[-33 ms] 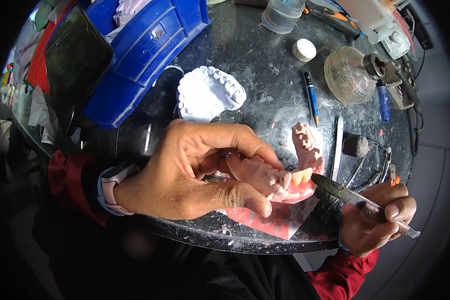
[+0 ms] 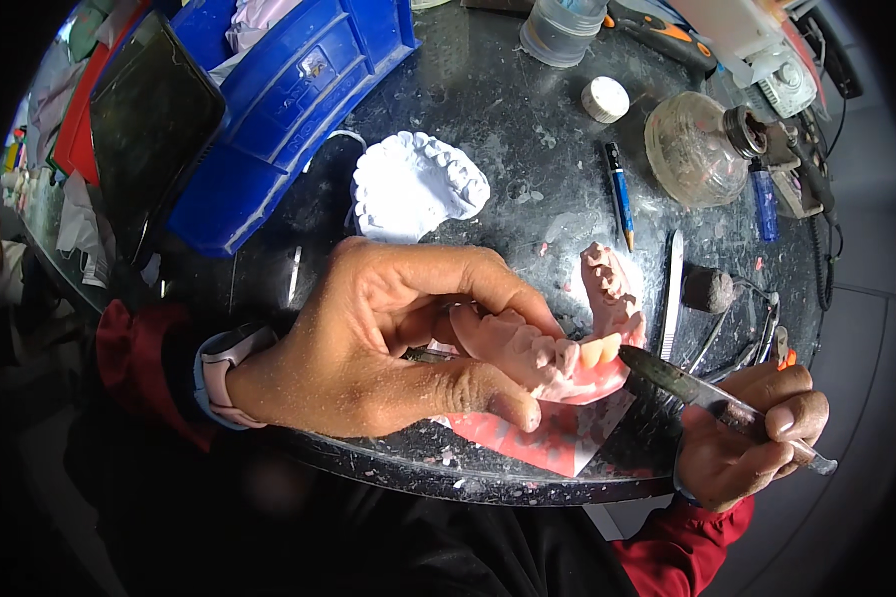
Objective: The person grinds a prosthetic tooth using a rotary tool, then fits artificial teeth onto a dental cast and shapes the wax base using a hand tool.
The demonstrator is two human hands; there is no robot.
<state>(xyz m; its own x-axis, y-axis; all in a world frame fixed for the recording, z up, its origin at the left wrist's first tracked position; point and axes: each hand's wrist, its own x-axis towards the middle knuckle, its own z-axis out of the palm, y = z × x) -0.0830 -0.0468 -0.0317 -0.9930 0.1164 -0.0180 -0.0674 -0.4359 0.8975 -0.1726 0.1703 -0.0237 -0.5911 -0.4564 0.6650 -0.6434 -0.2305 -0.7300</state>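
My left hand (image 2: 398, 348) is closed round one side of a pinkish plaster dental model (image 2: 513, 353), thumb in front and fingers behind. At the model's front sit a few yellowish false teeth (image 2: 597, 350) in pink wax (image 2: 599, 380). Pinched in my right hand (image 2: 752, 433) is a metal wax knife (image 2: 692, 390); its darkened blade tip touches or nearly touches the rightmost false tooth. Beneath the model a pink wax sheet (image 2: 553, 443) lies at the table's front edge. A white plaster dental model (image 2: 418, 189) rests behind my left hand.
A blue plastic bin (image 2: 299, 109) and a dark flat panel (image 2: 154, 134) stand at the back left. Toward the right lie a blue pencil (image 2: 620, 194), a metal strip-like tool (image 2: 673, 294), a white cap (image 2: 605, 99), and a glass spirit burner (image 2: 697, 149). Wire-handled tools (image 2: 762, 328) lie beyond my right hand.
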